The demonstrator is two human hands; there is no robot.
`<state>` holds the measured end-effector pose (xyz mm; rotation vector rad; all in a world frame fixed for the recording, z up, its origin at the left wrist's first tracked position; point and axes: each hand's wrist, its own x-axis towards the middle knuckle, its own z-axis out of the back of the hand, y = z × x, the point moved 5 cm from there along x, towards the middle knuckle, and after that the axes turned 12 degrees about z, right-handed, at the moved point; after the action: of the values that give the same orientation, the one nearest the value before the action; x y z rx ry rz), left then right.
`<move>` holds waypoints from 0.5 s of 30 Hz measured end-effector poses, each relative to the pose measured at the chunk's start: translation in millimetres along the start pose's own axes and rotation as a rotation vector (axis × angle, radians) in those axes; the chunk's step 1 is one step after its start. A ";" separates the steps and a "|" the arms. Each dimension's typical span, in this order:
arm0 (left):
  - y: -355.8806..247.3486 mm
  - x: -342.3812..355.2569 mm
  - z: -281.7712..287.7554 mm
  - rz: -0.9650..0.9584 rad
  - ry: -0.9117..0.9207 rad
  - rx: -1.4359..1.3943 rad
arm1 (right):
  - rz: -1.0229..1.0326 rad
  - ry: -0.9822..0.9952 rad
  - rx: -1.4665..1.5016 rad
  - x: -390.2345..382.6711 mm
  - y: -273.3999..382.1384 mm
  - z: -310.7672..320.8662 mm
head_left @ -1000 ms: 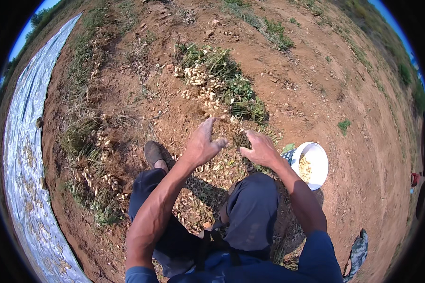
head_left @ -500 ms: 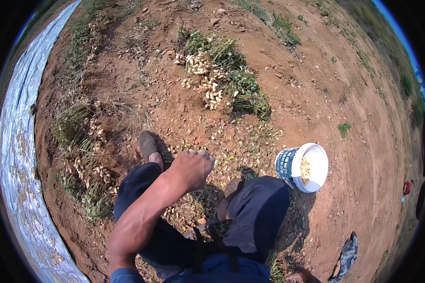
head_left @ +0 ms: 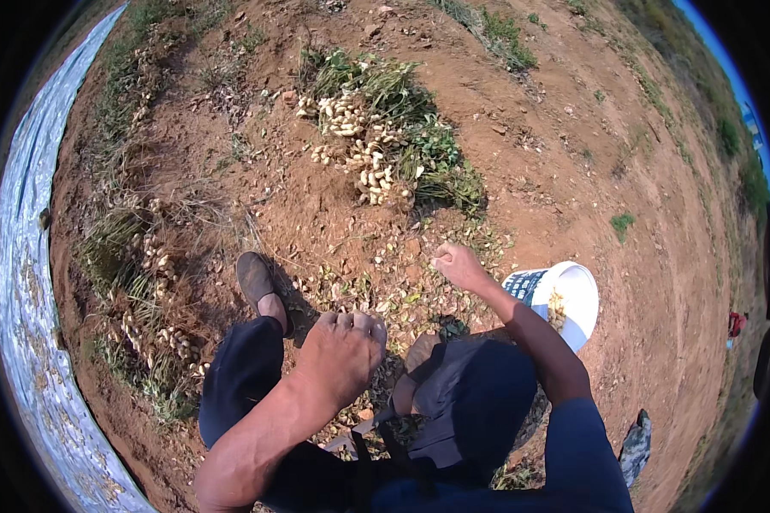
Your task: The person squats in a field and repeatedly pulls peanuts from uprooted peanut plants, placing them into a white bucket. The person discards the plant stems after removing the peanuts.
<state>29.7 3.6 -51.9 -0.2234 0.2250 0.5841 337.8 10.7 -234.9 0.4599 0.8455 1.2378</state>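
Observation:
My left hand point(head_left: 342, 355) is closed in a fist above the leaf-strewn ground between my legs, knuckles up. Its curled fingers hide whatever it may hold. Farther out and to the right, my right hand point(head_left: 460, 267) hangs with its fingers drawn together, and nothing shows in them. Beyond both hands lies a heap of pulled peanut plants point(head_left: 441, 158), with pale peanuts point(head_left: 372, 162) clustered on its near left side. My right forearm passes in front of a white bucket point(head_left: 586, 299) with a dark printed side, tilted and holding some peanuts point(head_left: 557, 309).
More peanut plants point(head_left: 158, 282) lie in a row at the left. Past them runs a long silvery sheet point(head_left: 26, 282) with bits scattered on it. My shoes point(head_left: 255, 278) stand on dry leaves. A patterned grey cloth-like thing point(head_left: 636, 449) lies at the lower right.
My right arm has swung in from the lower right edge, out past the bucket's near side. The left fist has come slightly nearer to me. The view has shifted a little.

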 end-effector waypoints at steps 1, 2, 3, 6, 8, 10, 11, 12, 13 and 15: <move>-0.9 -1.8 7.6 0.011 -0.003 0.004 | 0.039 -0.041 -0.070 39.9 6.3 1.7; -1.8 -1.2 14.3 0.016 -0.003 0.006 | 0.072 -0.083 -0.138 76.9 10.6 3.7; -0.1 -2.5 18.7 0.048 0.025 -0.008 | 0.065 -0.123 -0.213 107.8 29.9 4.7; -3.1 -6.6 39.1 0.028 -0.014 0.017 | 0.031 -0.196 -0.437 182.5 40.7 12.9; -1.0 -9.4 46.5 0.043 -0.081 -0.038 | -0.120 -0.181 -0.375 212.3 43.1 2.9; 3.5 -9.1 49.2 0.075 -0.058 -0.109 | -0.194 -0.162 -0.432 220.4 45.4 -14.0; 5.9 -8.8 50.4 0.072 -0.059 -0.099 | -0.264 -0.110 -0.301 221.1 41.4 -20.8; 5.4 -7.5 51.9 0.052 -0.067 -0.093 | -0.315 -0.140 -0.248 218.9 23.4 -21.0; 5.9 -5.6 49.1 0.072 -0.059 -0.095 | -0.324 -0.128 -0.225 216.5 15.8 -19.7; 5.7 -3.3 44.2 0.120 -0.032 -0.066 | -0.318 -0.086 -0.195 207.9 -0.8 -11.3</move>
<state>30.3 18.4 -9.7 -0.2653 0.1888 0.7148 348.0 205.8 -306.6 0.2100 0.6861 0.9866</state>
